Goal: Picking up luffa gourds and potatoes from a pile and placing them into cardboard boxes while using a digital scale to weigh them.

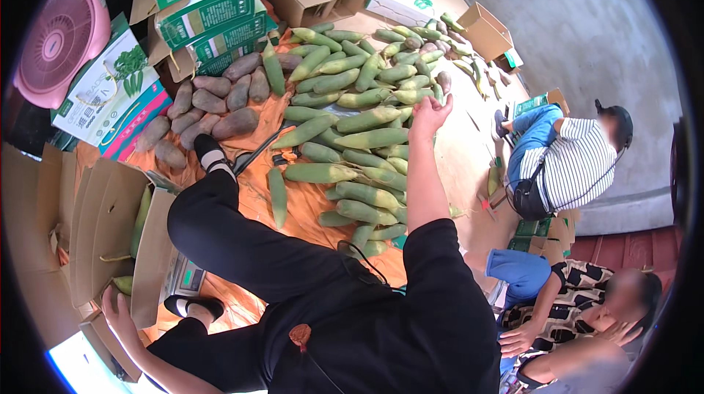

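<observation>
A large heap of long green radishes [374,119] is spread in front of me. My right hand [430,117] hovers over its right side, fingers partly curled and apart, with nothing seen in them. Close to its fingertips lies a purplish root [444,81]. On the left, an open cardboard box [152,262] has a green radish [141,221] standing inside. At this box's near end is my left hand [119,318], its fingers extended by the cardboard edge. Another radish end [123,284] shows just beyond those fingers.
Reddish-brown roots [210,100] lie left of the heap on an orange sheet [253,196]. A scale [189,276] sits by my foot. Green boxes [209,20] are stacked behind, near a pink fan [59,42]. Two people, one in stripes [579,163], sit at right.
</observation>
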Demonstrator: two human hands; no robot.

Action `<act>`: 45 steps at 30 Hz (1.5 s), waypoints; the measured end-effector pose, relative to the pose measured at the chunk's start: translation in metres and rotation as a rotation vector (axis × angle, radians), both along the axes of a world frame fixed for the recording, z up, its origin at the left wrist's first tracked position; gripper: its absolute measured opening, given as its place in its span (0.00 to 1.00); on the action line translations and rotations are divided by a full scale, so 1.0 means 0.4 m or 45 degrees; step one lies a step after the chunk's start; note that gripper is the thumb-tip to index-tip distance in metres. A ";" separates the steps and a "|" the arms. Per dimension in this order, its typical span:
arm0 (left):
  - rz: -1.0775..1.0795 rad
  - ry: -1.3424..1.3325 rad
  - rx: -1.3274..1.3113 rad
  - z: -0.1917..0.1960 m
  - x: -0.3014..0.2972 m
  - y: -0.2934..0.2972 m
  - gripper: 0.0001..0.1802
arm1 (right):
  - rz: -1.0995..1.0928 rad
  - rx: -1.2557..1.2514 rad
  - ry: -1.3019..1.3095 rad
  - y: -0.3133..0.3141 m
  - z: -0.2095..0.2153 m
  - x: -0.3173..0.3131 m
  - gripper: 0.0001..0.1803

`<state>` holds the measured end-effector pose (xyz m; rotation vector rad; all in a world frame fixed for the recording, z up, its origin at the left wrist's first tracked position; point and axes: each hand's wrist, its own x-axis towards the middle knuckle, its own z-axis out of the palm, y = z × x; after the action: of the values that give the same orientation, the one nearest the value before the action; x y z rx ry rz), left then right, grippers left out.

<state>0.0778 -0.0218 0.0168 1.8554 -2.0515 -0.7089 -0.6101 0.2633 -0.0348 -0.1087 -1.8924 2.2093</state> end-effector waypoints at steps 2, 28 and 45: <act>0.012 0.013 0.002 0.011 -0.007 0.006 0.21 | 0.011 0.056 0.035 0.014 0.001 -0.010 0.35; 0.059 0.011 -0.132 -0.052 0.026 0.001 0.19 | 0.523 1.768 -0.598 0.175 -0.438 0.281 0.13; 0.049 -0.078 -0.253 -0.047 0.037 0.019 0.19 | 0.645 2.078 -0.596 0.189 -0.426 0.284 0.13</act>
<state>0.0927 -0.0140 -0.0019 1.8186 -2.0352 -0.4252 -0.4965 0.3391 -0.2052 0.1715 -3.5378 0.1227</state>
